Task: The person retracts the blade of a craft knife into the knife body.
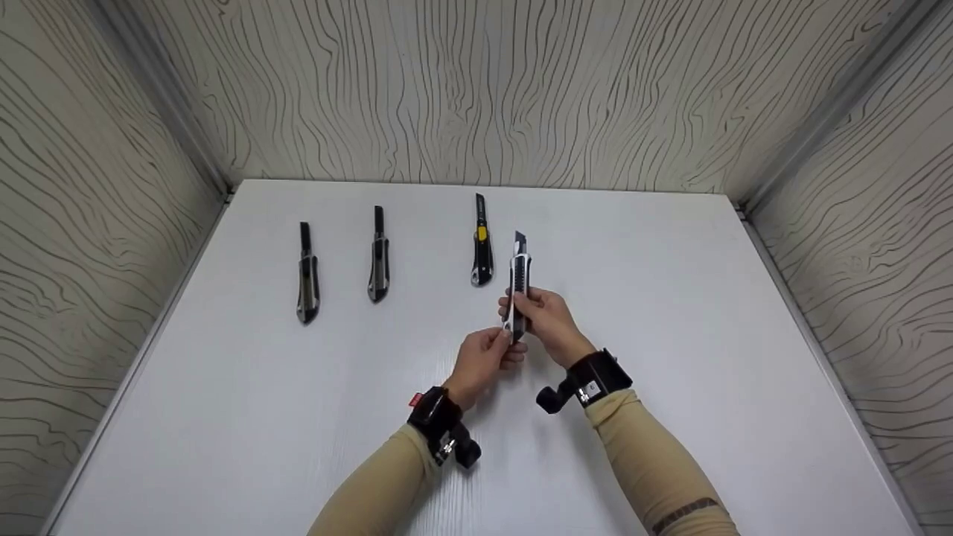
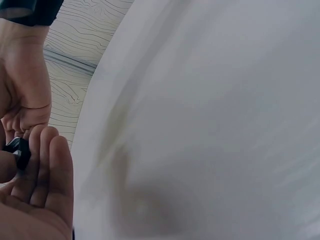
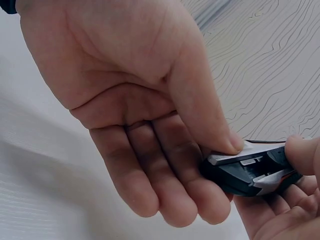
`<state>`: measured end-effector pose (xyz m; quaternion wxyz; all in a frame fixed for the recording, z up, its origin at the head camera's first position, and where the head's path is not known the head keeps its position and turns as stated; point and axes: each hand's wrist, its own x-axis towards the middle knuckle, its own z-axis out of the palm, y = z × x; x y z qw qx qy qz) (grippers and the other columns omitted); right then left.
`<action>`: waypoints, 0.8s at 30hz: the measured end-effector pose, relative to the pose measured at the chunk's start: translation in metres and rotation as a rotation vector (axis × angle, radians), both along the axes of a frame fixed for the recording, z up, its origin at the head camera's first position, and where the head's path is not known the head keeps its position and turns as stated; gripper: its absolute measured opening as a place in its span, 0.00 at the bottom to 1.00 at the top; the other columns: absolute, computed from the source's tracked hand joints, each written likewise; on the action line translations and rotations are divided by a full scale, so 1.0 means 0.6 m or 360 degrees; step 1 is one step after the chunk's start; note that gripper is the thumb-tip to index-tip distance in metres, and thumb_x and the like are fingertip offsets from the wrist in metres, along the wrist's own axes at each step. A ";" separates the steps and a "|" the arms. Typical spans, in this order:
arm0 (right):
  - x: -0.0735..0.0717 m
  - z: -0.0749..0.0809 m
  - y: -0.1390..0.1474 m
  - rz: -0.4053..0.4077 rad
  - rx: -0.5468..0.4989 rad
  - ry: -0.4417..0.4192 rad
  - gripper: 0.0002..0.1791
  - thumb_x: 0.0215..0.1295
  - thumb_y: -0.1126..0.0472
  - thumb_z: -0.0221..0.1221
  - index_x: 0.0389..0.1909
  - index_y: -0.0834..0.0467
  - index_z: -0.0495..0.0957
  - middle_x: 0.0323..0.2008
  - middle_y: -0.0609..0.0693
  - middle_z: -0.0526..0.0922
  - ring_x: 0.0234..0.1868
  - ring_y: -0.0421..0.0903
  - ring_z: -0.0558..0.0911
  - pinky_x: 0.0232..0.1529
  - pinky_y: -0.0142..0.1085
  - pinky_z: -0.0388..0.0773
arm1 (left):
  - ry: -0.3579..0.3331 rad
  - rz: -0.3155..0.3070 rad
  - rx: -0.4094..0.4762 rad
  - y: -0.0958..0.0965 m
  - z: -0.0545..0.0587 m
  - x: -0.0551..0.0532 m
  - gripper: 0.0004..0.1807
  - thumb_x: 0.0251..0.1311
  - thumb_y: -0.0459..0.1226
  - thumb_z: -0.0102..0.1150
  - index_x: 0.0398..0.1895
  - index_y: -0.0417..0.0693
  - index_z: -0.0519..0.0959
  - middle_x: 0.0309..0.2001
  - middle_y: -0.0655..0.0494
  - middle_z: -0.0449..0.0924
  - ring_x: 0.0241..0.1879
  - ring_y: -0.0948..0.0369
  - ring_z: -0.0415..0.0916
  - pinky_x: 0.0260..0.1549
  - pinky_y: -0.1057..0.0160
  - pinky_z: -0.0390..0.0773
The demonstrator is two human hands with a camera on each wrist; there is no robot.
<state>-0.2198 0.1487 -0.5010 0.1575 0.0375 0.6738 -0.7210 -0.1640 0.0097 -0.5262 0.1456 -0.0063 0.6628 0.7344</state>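
Observation:
A silver-and-black utility knife (image 1: 519, 275) is held off the table, its blade pointing away from me. My right hand (image 1: 547, 320) grips the handle from the right, thumb on its upper face. At the tail end, my left hand (image 1: 482, 361) pinches the knife between thumb and finger. The right wrist view shows the knife's dark tail (image 3: 250, 172) close up, its other fingers partly curled below. Just left of the held knife lies a black utility knife with a yellow slider (image 1: 482, 246). In the left wrist view only the knife's black end (image 2: 19, 152) shows.
Two more dark utility knives, one nearer the middle (image 1: 379, 257) and one farther left (image 1: 307, 275), lie on the white table (image 1: 260, 432). Wood-grain-patterned panels (image 1: 461, 89) enclose the table at the back and sides. Black camera bands sit on both wrists.

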 end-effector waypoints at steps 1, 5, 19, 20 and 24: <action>0.000 0.000 0.000 -0.0001 0.0002 0.0001 0.20 0.74 0.62 0.51 0.59 0.71 0.70 0.42 0.53 0.85 0.42 0.41 0.84 0.46 0.32 0.81 | 0.0001 0.0000 -0.0005 0.000 0.003 0.001 0.18 0.74 0.35 0.44 0.49 0.25 0.76 0.42 0.36 0.85 0.36 0.58 0.84 0.43 0.54 0.84; -0.001 -0.001 0.001 0.0003 0.0006 0.0006 0.20 0.74 0.62 0.51 0.59 0.71 0.70 0.45 0.55 0.85 0.42 0.41 0.84 0.46 0.32 0.81 | -0.0004 0.0003 -0.0034 0.001 0.013 0.003 0.18 0.74 0.34 0.44 0.48 0.24 0.76 0.41 0.35 0.85 0.37 0.54 0.84 0.45 0.52 0.84; 0.003 0.005 -0.002 -0.0006 0.0022 0.0005 0.18 0.72 0.66 0.52 0.59 0.69 0.70 0.46 0.57 0.85 0.42 0.40 0.84 0.46 0.31 0.81 | -0.0006 0.0026 -0.0028 0.004 -0.009 -0.004 0.19 0.74 0.36 0.45 0.48 0.25 0.77 0.39 0.40 0.86 0.34 0.60 0.84 0.39 0.60 0.85; 0.003 0.005 -0.002 0.0001 0.0026 0.0008 0.19 0.72 0.66 0.52 0.60 0.69 0.70 0.47 0.58 0.84 0.42 0.40 0.84 0.46 0.31 0.81 | -0.0011 0.0030 -0.0028 0.005 -0.009 -0.004 0.19 0.74 0.36 0.44 0.49 0.25 0.77 0.39 0.39 0.86 0.35 0.59 0.84 0.40 0.59 0.85; 0.004 0.005 -0.001 0.0035 0.0040 0.0026 0.20 0.72 0.67 0.52 0.61 0.72 0.67 0.50 0.61 0.83 0.43 0.40 0.84 0.47 0.31 0.80 | -0.0021 0.0051 -0.0012 0.006 -0.012 -0.004 0.19 0.74 0.37 0.45 0.49 0.26 0.77 0.39 0.41 0.86 0.33 0.62 0.83 0.39 0.61 0.85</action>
